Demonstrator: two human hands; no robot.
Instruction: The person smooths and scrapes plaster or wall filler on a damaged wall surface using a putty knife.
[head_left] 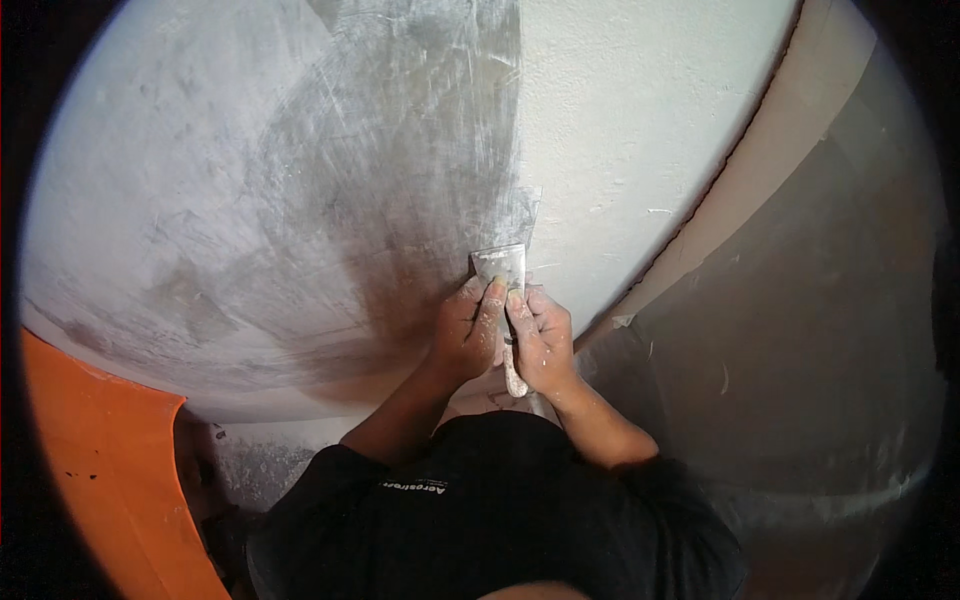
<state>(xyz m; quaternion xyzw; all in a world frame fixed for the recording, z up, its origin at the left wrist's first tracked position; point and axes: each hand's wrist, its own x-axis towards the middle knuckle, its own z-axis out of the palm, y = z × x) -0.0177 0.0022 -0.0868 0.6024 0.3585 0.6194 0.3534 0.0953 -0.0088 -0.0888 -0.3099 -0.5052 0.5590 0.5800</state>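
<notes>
Pressing putty knife [499,266] on wall [300,200], orange panel [95,450] left, floor [820,330] right

The person wore a black short-sleeved shirt [480,520] with small white lettering, and plaster dust speckled both bare hands.

Both forearms rise from the lower edge and converge toward the middle, bare below short black sleeves. The left hand [468,335] and the right hand [540,340] sit side by side, touching, knuckles outward, both dusted with pale powder. Each is curled closed in a grip, with the forefingers [493,300] stretched forward and pressing flat. The wrists are bent slightly back, the elbows flexed and held close to the torso.
</notes>
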